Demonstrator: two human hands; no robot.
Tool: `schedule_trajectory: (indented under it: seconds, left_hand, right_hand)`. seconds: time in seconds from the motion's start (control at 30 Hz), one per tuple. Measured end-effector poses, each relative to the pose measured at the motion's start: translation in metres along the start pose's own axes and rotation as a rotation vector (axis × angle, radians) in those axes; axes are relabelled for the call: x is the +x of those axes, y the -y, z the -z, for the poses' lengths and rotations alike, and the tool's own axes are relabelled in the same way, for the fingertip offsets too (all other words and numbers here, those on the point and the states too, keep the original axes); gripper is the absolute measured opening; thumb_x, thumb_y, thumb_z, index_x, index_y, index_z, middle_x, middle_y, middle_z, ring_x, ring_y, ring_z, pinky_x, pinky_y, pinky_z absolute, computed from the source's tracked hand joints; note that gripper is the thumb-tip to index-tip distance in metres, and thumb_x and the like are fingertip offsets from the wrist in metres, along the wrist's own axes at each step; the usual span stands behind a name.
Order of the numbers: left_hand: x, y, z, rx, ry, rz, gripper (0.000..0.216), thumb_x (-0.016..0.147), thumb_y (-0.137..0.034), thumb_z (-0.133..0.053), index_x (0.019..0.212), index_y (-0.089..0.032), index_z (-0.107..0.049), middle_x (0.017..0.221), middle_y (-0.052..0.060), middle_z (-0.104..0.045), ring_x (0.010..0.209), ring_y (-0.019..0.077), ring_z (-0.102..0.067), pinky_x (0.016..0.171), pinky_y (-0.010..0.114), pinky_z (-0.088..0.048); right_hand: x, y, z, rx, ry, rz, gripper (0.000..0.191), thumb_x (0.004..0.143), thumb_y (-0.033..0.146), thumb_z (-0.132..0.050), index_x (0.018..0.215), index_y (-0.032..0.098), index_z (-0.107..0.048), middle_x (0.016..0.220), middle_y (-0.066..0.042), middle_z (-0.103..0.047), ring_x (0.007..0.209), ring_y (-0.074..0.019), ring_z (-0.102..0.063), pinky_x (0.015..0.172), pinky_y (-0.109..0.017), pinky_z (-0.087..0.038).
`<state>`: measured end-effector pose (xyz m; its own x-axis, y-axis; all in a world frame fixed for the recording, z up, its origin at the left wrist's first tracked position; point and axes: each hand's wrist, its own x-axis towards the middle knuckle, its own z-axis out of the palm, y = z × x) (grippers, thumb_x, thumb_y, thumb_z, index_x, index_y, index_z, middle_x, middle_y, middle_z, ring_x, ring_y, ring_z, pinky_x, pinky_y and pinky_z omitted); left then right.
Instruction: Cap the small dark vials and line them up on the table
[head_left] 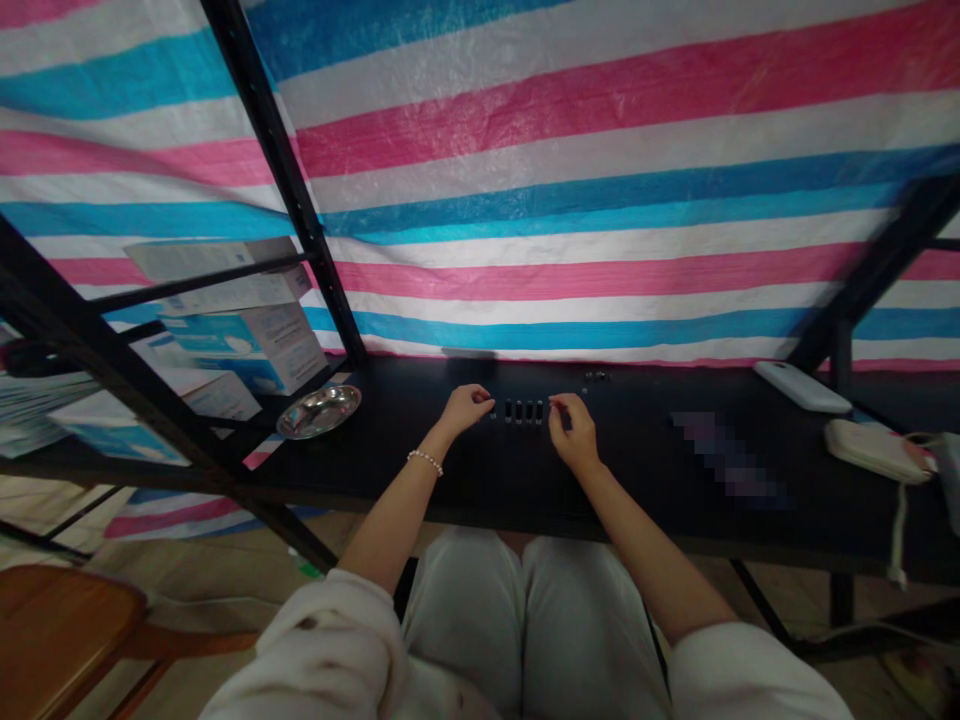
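Note:
Several small dark cylinders with pale ends point(523, 412) stand in a short row on the black table, between my two hands. My left hand point(465, 410) is at the left end of the row, thumb and fingers drawn together at a tiny pale piece I cannot make out. At the row's right end, my right hand point(574, 432) pinches with thumb and forefinger; whatever is between the tips is too small to name. Farther back, a few tiny shiny pieces point(598, 376) lie on the tabletop.
A shiny metal dish point(319, 412) sits to the left, near stacked blue-and-white boxes point(259, 345) behind a black rack post point(289, 190). On the right are a white device point(802, 387), a cream pouch point(877, 450) and a blurred-out patch point(727, 460). Striped sheeting point(570, 240) hangs behind.

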<state>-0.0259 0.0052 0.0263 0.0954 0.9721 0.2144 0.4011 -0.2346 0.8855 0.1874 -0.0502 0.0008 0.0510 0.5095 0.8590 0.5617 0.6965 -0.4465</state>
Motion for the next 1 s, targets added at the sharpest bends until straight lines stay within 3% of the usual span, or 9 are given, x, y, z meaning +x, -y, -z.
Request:
schedule_trajectory:
  seconds: [0.57, 0.67, 0.77, 0.87, 0.93, 1.0]
  left_hand:
    - [-0.003, 0.019, -0.021, 0.308, 0.088, -0.079, 0.016, 0.060, -0.025, -0.066, 0.055, -0.015, -0.054, 0.057, -0.001, -0.054, 0.053, 0.0102, -0.045, 0.053, 0.022, -0.032]
    - [-0.002, 0.020, -0.020, 0.358, 0.124, -0.013, 0.015, 0.059, -0.024, -0.068, 0.066, -0.015, -0.058, 0.059, -0.001, -0.055, 0.055, 0.0107, -0.047, 0.054, 0.022, -0.033]
    - [-0.006, 0.020, -0.018, 0.277, 0.139, 0.122, 0.038, 0.057, -0.019, -0.070, 0.092, -0.014, -0.057, 0.063, -0.002, -0.056, 0.058, 0.0117, -0.051, 0.055, 0.022, -0.035]
    - [-0.011, 0.018, -0.020, 0.106, -0.004, 0.229, 0.048, 0.061, -0.016, -0.067, 0.105, -0.011, -0.049, 0.063, -0.002, -0.055, 0.058, 0.0115, -0.051, 0.055, 0.022, -0.036]
    - [-0.013, 0.015, -0.025, -0.023, -0.178, 0.254, 0.041, 0.065, -0.017, -0.064, 0.102, -0.011, -0.048, 0.062, -0.002, -0.053, 0.056, 0.0100, -0.050, 0.054, 0.021, -0.036]
    - [-0.013, 0.013, -0.029, -0.181, -0.346, 0.242, 0.031, 0.069, -0.019, -0.060, 0.097, -0.013, -0.047, 0.060, -0.004, -0.050, 0.053, 0.0081, -0.047, 0.052, 0.020, -0.035]
  right_hand:
    - [0.002, -0.001, 0.002, 0.004, -0.008, -0.022, 0.016, 0.080, 0.016, -0.044, 0.091, 0.019, -0.055, 0.085, -0.007, -0.058, 0.082, -0.0187, -0.056, 0.074, -0.035, -0.047]
    - [0.002, -0.003, 0.002, -0.005, -0.031, -0.031, 0.015, 0.079, 0.017, -0.044, 0.089, 0.019, -0.055, 0.083, -0.006, -0.057, 0.079, -0.0177, -0.055, 0.074, -0.034, -0.046]
    - [0.002, -0.009, 0.002, -0.041, -0.106, -0.088, 0.014, 0.079, 0.019, -0.043, 0.088, 0.018, -0.054, 0.080, -0.004, -0.054, 0.075, -0.0159, -0.052, 0.071, -0.032, -0.045]
    - [0.003, -0.020, 0.003, -0.122, -0.273, -0.224, 0.019, 0.079, 0.021, -0.043, 0.095, 0.017, -0.053, 0.086, -0.005, -0.053, 0.076, -0.0155, -0.050, 0.073, -0.032, -0.043]
    - [0.004, -0.030, 0.004, -0.195, -0.367, -0.322, 0.028, 0.077, 0.023, -0.046, 0.104, 0.015, -0.051, 0.096, -0.008, -0.054, 0.083, -0.0175, -0.050, 0.080, -0.036, -0.042]
    - [0.003, -0.041, 0.003, -0.253, -0.373, -0.413, 0.040, 0.075, 0.026, -0.050, 0.112, 0.012, -0.048, 0.107, -0.013, -0.053, 0.093, -0.0212, -0.050, 0.087, -0.040, -0.039]
